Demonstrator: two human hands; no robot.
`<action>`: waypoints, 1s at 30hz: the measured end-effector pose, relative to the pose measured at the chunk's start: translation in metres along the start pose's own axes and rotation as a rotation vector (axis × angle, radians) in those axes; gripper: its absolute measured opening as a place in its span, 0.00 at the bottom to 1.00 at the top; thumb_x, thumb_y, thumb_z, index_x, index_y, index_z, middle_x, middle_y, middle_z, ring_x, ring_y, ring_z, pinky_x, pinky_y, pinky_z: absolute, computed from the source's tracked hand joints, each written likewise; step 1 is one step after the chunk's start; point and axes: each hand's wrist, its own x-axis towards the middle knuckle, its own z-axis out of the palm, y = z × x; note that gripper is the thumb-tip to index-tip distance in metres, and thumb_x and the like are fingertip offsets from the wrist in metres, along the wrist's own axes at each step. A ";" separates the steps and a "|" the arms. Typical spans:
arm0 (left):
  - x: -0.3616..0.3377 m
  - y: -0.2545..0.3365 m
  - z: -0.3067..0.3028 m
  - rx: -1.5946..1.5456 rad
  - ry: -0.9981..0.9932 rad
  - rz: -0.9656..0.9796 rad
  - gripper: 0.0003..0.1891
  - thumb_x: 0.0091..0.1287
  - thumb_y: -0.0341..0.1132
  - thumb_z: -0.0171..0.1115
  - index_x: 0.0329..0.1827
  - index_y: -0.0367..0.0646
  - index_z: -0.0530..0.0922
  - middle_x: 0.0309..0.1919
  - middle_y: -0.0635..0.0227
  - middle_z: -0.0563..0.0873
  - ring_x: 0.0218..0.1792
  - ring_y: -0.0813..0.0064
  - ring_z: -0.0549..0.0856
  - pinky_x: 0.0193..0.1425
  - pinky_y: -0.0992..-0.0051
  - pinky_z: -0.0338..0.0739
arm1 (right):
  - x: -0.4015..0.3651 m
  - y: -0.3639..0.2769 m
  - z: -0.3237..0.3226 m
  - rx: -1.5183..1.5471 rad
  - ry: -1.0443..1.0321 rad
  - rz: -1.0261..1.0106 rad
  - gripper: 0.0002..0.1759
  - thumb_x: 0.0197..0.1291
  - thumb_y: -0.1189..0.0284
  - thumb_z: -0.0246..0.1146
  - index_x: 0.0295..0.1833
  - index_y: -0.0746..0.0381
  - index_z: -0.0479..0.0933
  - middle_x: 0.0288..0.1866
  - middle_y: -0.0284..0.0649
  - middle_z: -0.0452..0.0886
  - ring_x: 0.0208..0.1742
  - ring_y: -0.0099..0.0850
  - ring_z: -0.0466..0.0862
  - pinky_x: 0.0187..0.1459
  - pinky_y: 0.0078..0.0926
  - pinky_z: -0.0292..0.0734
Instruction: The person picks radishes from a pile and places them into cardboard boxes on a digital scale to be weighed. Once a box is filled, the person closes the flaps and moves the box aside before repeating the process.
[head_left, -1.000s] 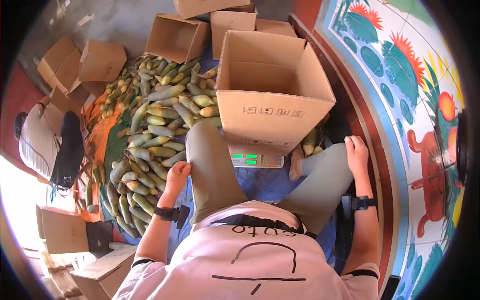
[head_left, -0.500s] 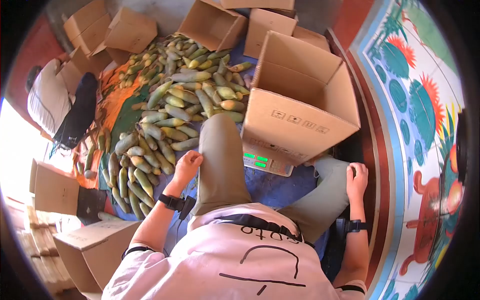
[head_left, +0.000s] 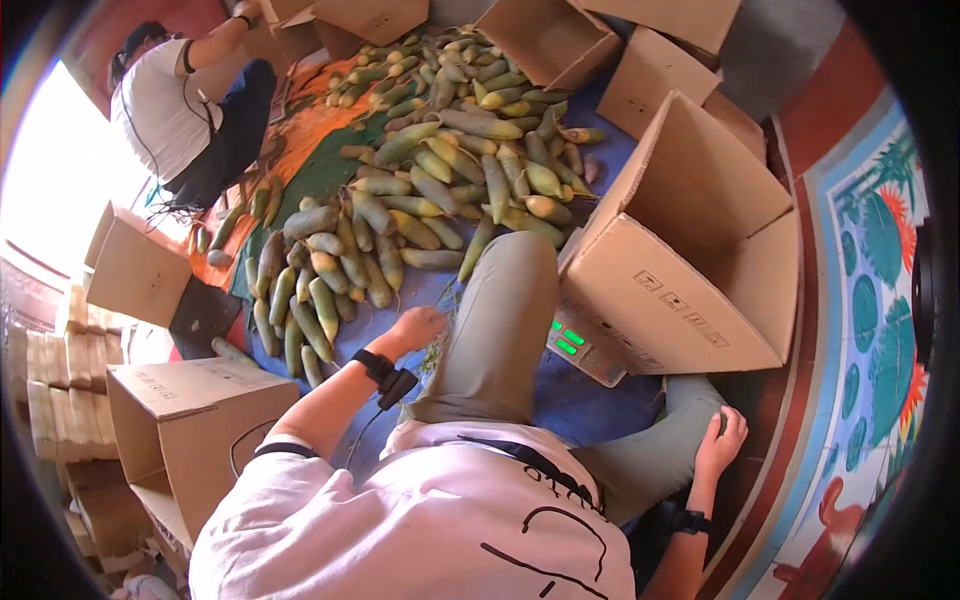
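Observation:
My left hand [head_left: 418, 328] is beside my raised left knee, over the blue sheet, its fingers loosely curled with nothing visible in them. On my right knee lies my right hand [head_left: 720, 440], fingers draped apart over the trouser cloth. In front of me a tall open cardboard box [head_left: 690, 290] stands tilted in view on a digital scale [head_left: 585, 350] with lit green displays. The visible part of the box's inside shows bare cardboard. Beyond my left hand spreads a large pile of long green radishes [head_left: 430, 190], the nearest lying a little ahead of it.
Another person [head_left: 185, 110] crouches at the far left, one arm stretched toward boxes. Open cartons [head_left: 550, 40] stand behind the pile, and more boxes [head_left: 200, 420] are at my left. A painted wall [head_left: 870, 290] runs along the right.
My view has swung left, so the pile, box and scale appear farther right. The crouching person now shows with an arm reaching out. My hands stay near my knees.

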 end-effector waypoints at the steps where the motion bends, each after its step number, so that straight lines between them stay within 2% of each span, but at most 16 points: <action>1: 0.002 -0.005 0.007 -0.076 -0.039 -0.085 0.08 0.58 0.37 0.54 0.35 0.43 0.77 0.36 0.57 0.80 0.40 0.53 0.79 0.41 0.60 0.76 | 0.001 -0.001 0.003 -0.011 0.003 -0.008 0.10 0.57 0.72 0.57 0.44 0.63 0.74 0.47 0.45 0.75 0.51 0.45 0.72 0.54 0.40 0.66; 4: 0.006 -0.019 0.017 -0.039 -0.064 0.007 0.08 0.59 0.37 0.53 0.36 0.45 0.78 0.36 0.58 0.81 0.40 0.53 0.80 0.42 0.59 0.76 | 0.008 -0.008 0.008 -0.033 -0.039 -0.001 0.10 0.57 0.73 0.57 0.44 0.64 0.74 0.46 0.45 0.75 0.50 0.46 0.72 0.53 0.40 0.66; 5: 0.005 -0.019 0.017 0.242 -0.039 0.191 0.08 0.58 0.36 0.53 0.35 0.45 0.78 0.34 0.59 0.81 0.41 0.55 0.80 0.43 0.60 0.76 | 0.011 -0.011 0.009 -0.030 -0.049 -0.005 0.10 0.57 0.73 0.57 0.44 0.64 0.74 0.46 0.45 0.75 0.50 0.46 0.72 0.53 0.40 0.66; 6: 0.004 -0.018 0.018 0.240 -0.043 0.181 0.08 0.58 0.36 0.53 0.35 0.45 0.78 0.34 0.59 0.81 0.41 0.55 0.80 0.43 0.60 0.76 | 0.012 -0.014 0.009 -0.033 -0.041 -0.011 0.10 0.57 0.73 0.57 0.43 0.64 0.74 0.46 0.46 0.75 0.50 0.46 0.72 0.53 0.40 0.66; 8: 0.002 -0.012 0.019 -0.012 -0.089 -0.215 0.07 0.57 0.35 0.54 0.35 0.44 0.78 0.33 0.60 0.81 0.40 0.57 0.81 0.43 0.62 0.77 | 0.014 -0.017 0.010 -0.037 -0.048 -0.019 0.10 0.56 0.73 0.56 0.43 0.65 0.74 0.46 0.46 0.75 0.49 0.46 0.72 0.52 0.40 0.66; 12: 0.002 -0.066 0.044 0.103 -0.183 -0.144 0.12 0.64 0.38 0.54 0.39 0.37 0.79 0.34 0.62 0.83 0.35 0.69 0.84 0.37 0.73 0.78 | 0.016 -0.021 0.009 -0.059 -0.086 0.004 0.10 0.56 0.74 0.56 0.44 0.65 0.74 0.46 0.47 0.75 0.49 0.46 0.72 0.52 0.40 0.66; 14: -0.003 -0.074 0.048 -0.265 -0.095 -0.301 0.06 0.54 0.34 0.58 0.34 0.45 0.79 0.34 0.63 0.82 0.37 0.63 0.82 0.37 0.67 0.78 | 0.016 -0.021 0.009 -0.066 -0.113 0.016 0.11 0.56 0.74 0.56 0.44 0.66 0.74 0.46 0.47 0.75 0.49 0.46 0.72 0.52 0.40 0.66; 18: 0.002 -0.091 0.039 -0.400 -0.155 -0.535 0.08 0.54 0.34 0.60 0.36 0.46 0.80 0.33 0.65 0.84 0.37 0.67 0.83 0.35 0.69 0.78 | 0.015 -0.020 0.011 -0.093 -0.142 0.021 0.11 0.57 0.73 0.55 0.44 0.66 0.74 0.46 0.48 0.75 0.49 0.47 0.72 0.52 0.40 0.66; 20: 0.006 -0.124 0.044 -0.576 -0.089 -0.675 0.08 0.54 0.35 0.61 0.36 0.48 0.82 0.33 0.68 0.86 0.36 0.70 0.85 0.33 0.70 0.78 | 0.017 -0.023 0.011 -0.105 -0.150 0.030 0.11 0.57 0.73 0.54 0.44 0.66 0.74 0.46 0.48 0.75 0.49 0.47 0.72 0.51 0.40 0.66; 21: 0.000 -0.202 0.083 -0.414 0.050 -0.318 0.06 0.55 0.36 0.61 0.32 0.47 0.83 0.33 0.68 0.86 0.34 0.69 0.86 0.33 0.70 0.79 | 0.017 -0.025 0.012 -0.106 -0.157 0.026 0.11 0.57 0.73 0.54 0.44 0.66 0.74 0.46 0.48 0.75 0.49 0.47 0.72 0.51 0.40 0.66; 22: 0.003 -0.206 0.082 -0.418 0.050 -0.324 0.06 0.55 0.36 0.61 0.32 0.47 0.83 0.33 0.68 0.86 0.34 0.69 0.86 0.33 0.70 0.79 | 0.017 -0.027 0.012 -0.116 -0.168 0.041 0.11 0.57 0.73 0.54 0.44 0.67 0.74 0.46 0.48 0.74 0.49 0.46 0.72 0.52 0.41 0.66; 24: 0.014 -0.217 0.076 0.244 -0.068 -0.314 0.07 0.55 0.37 0.62 0.30 0.44 0.84 0.34 0.63 0.86 0.35 0.65 0.86 0.34 0.69 0.80 | 0.019 -0.030 0.014 -0.129 -0.188 0.053 0.11 0.58 0.73 0.54 0.44 0.67 0.74 0.45 0.49 0.74 0.49 0.46 0.72 0.52 0.41 0.66; 25: 0.017 -0.197 0.056 0.654 -0.196 -0.083 0.07 0.54 0.35 0.62 0.31 0.42 0.84 0.32 0.61 0.86 0.36 0.62 0.86 0.36 0.68 0.81 | 0.019 -0.031 0.014 -0.143 -0.184 0.035 0.10 0.58 0.74 0.54 0.44 0.67 0.74 0.45 0.48 0.75 0.49 0.46 0.72 0.52 0.40 0.66; 26: 0.019 -0.207 0.059 0.649 -0.203 -0.089 0.07 0.54 0.35 0.62 0.31 0.42 0.84 0.32 0.61 0.86 0.36 0.62 0.86 0.36 0.68 0.81 | 0.019 -0.031 0.015 -0.157 -0.178 0.017 0.10 0.58 0.74 0.54 0.44 0.67 0.74 0.45 0.48 0.75 0.48 0.46 0.73 0.51 0.39 0.66; 28: 0.024 -0.216 0.062 0.691 -0.136 -0.292 0.06 0.53 0.32 0.60 0.31 0.42 0.84 0.33 0.61 0.86 0.37 0.61 0.86 0.38 0.69 0.81 | 0.018 -0.028 0.017 -0.156 -0.188 0.015 0.10 0.58 0.73 0.54 0.44 0.67 0.73 0.45 0.48 0.75 0.49 0.46 0.72 0.51 0.40 0.66; 30: 0.028 -0.218 0.057 0.771 -0.269 -0.284 0.08 0.53 0.29 0.58 0.32 0.42 0.84 0.35 0.59 0.85 0.37 0.61 0.86 0.38 0.72 0.81 | 0.016 -0.028 0.017 -0.160 -0.197 0.018 0.10 0.59 0.73 0.54 0.43 0.67 0.73 0.45 0.49 0.74 0.49 0.46 0.72 0.52 0.41 0.66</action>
